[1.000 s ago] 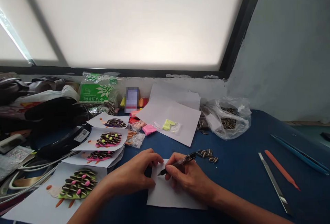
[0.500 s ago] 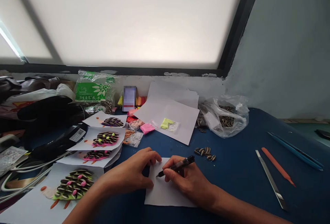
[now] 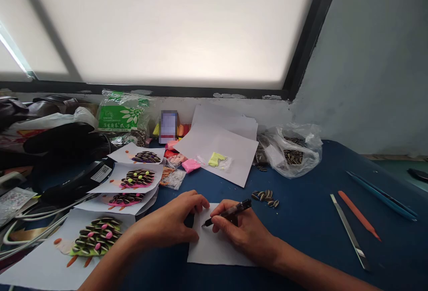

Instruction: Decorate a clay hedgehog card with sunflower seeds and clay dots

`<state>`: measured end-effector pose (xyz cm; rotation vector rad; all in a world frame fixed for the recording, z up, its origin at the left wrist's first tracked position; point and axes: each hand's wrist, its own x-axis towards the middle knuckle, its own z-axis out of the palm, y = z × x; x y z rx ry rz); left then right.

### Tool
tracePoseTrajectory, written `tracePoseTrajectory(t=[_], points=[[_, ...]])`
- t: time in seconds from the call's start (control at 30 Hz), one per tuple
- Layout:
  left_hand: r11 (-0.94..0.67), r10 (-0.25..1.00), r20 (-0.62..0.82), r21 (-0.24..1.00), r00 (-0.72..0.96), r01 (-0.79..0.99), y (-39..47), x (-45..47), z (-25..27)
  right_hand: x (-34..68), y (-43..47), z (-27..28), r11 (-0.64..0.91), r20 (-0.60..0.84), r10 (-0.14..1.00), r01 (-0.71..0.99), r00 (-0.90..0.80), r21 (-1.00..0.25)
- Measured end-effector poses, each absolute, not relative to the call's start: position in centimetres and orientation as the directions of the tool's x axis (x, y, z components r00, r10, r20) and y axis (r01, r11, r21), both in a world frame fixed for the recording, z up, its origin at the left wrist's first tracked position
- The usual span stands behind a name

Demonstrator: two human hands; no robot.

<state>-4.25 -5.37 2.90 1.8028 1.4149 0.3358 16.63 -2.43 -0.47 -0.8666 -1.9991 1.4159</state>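
Note:
A small sheet of white paper [image 3: 214, 251] lies on the blue tabletop in front of me. My right hand [image 3: 245, 233] is closed round a black pen [image 3: 230, 213], its tip at the upper left part of the sheet. My left hand [image 3: 174, 219] rests over the sheet's left edge, thumb and fingers spread apart and touching the paper. Any mark under the pen tip is too faint to make out. Just beyond the sheet, to the right, sits a small pile of sunflower seeds [image 3: 266, 197].
Left are paper sheets with seed-covered clay hedgehogs [image 3: 96, 237]. Behind lie white sheets [image 3: 234, 141], a yellow clay packet [image 3: 217, 160], a pink clay packet [image 3: 191, 165] and a seed bag [image 3: 294, 155]. Rightward are a metal blade tool [image 3: 349, 233], an orange tool [image 3: 359, 215] and blue tweezers [image 3: 383, 196].
The pen tip has moved very slightly upward on the sheet. My left hand stays in place at the paper's left edge. The whole view has shifted a little.

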Motion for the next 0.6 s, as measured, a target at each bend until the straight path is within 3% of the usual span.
tracePoseTrajectory(t=[0.6], points=[[-0.056,0.897,-0.272,0.712,0.348,0.7,-5.41,-4.29,3.08,16.59,-2.51,-0.23,0.269,0.081,0.771,0.209,-0.631,-0.94]])
